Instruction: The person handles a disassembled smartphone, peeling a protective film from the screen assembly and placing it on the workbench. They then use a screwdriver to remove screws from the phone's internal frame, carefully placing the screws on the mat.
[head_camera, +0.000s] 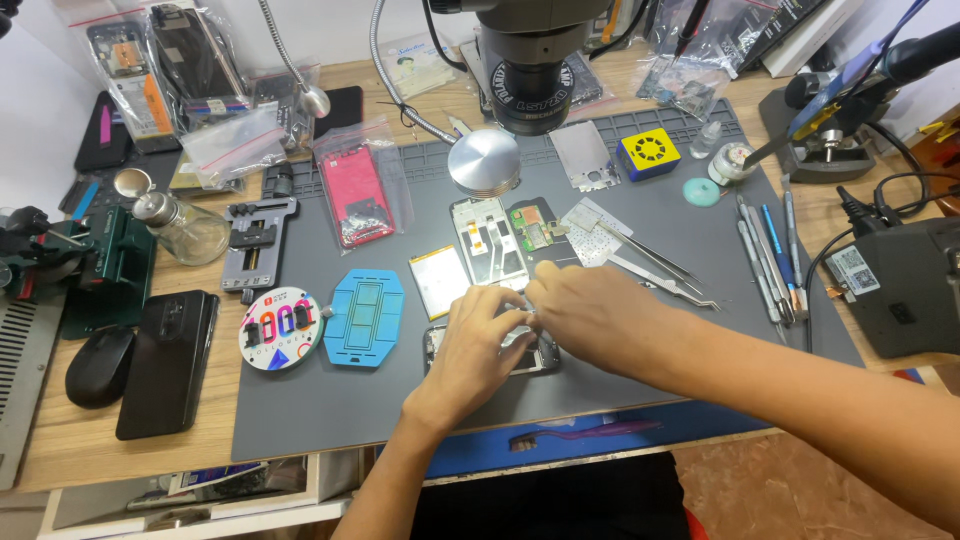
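Both my hands meet over a dark opened phone frame lying on the grey work mat. My left hand rests on the frame and pinches a small pale part against it. My right hand comes in from the right, its fingertips closed on the same small part. Most of the frame is hidden under my hands. Just behind them lie a white phone mid-frame, a green circuit board and a yellowish flat battery.
A microscope head hangs above the mat's back. Tweezers and several hand tools lie to the right. A blue hexagonal jig, a round white disc, a black phone and a mouse sit left.
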